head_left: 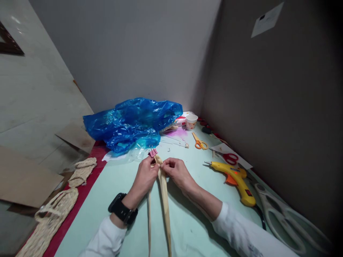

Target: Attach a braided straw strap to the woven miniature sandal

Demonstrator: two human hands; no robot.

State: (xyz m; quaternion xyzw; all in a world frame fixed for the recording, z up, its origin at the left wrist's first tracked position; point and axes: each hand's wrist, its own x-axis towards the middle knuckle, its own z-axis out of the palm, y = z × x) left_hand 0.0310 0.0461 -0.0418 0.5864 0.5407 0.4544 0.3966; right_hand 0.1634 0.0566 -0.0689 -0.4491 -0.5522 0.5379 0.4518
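Note:
Pale straw-coloured fibre strips (163,192) run from between my hands down toward the front of the table. Their upper end sits under a pink binder clip (153,152). My left hand (147,175), below a black wristwatch, is closed with its fingers pinching the strips just under the clip. From the other side my right hand (178,173) pinches the same strips, thumb against forefinger. The two sets of fingertips are close together. Where exactly the strips cross is hidden by the fingers.
A crumpled blue plastic bag (134,123) lies at the back, near a paper cup (191,122). On the right are orange scissors (199,142), red-handled scissors (227,157), a yellow glue gun (238,178) and large scissors (281,217). Braided pieces (57,210) lie along the left edge.

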